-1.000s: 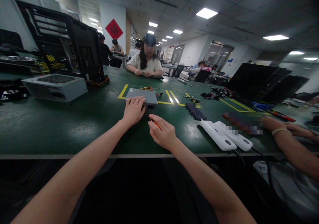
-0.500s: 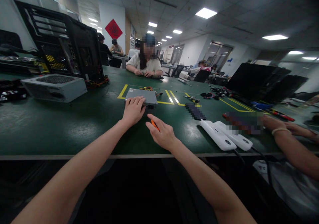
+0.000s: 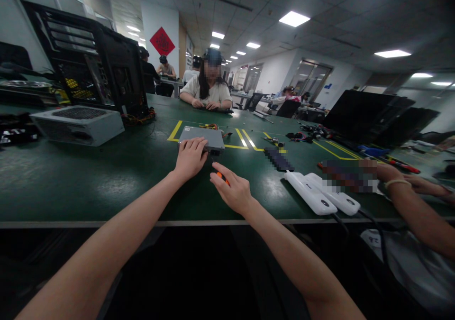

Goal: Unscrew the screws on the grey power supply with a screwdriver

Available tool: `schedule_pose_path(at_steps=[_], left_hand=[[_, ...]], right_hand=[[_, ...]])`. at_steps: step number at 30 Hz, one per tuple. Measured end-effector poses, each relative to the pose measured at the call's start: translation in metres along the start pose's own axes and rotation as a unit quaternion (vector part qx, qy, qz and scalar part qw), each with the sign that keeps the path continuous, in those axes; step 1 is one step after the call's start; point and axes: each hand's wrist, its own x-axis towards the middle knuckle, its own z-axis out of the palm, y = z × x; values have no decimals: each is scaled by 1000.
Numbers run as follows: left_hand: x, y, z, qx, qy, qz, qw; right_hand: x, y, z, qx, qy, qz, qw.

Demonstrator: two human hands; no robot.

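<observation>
A left hand [image 3: 192, 158] lies flat, fingers unclenched, across a gray power supply unit [image 3: 210, 136] on a green worktable [image 3: 99, 182] — while the right hand [image 3: 234, 189] clasps an orange-handled screwdriver [image 3: 219, 174] just beside the unit's near side.

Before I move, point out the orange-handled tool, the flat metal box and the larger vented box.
Orange-handled tool [image 3: 219, 174]: head view, on its orange handle.
Flat metal box [image 3: 206, 134]: head view, on its top face.
Larger vented box [image 3: 78, 114]: head view, on its top grille.
</observation>
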Motion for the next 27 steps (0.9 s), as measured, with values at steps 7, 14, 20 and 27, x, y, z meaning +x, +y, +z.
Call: schedule_pose_path(at_steps=[7,14,20,27], left_hand=[[0,1,-1,-2,-4,-4,1000],[-1,0,-2,0,-3,4,1000],[0,1,-2,-11,-10,-8,1000],[-1,1,-3,-14,-7,-4,1000]], right_hand=[[1,-1,-1,28,-27,-6,999],[-3,2,1,24,1,29,999],[0,0,-1,29,-36,-3,999],[-4,1,3,23,-12,32,999]])
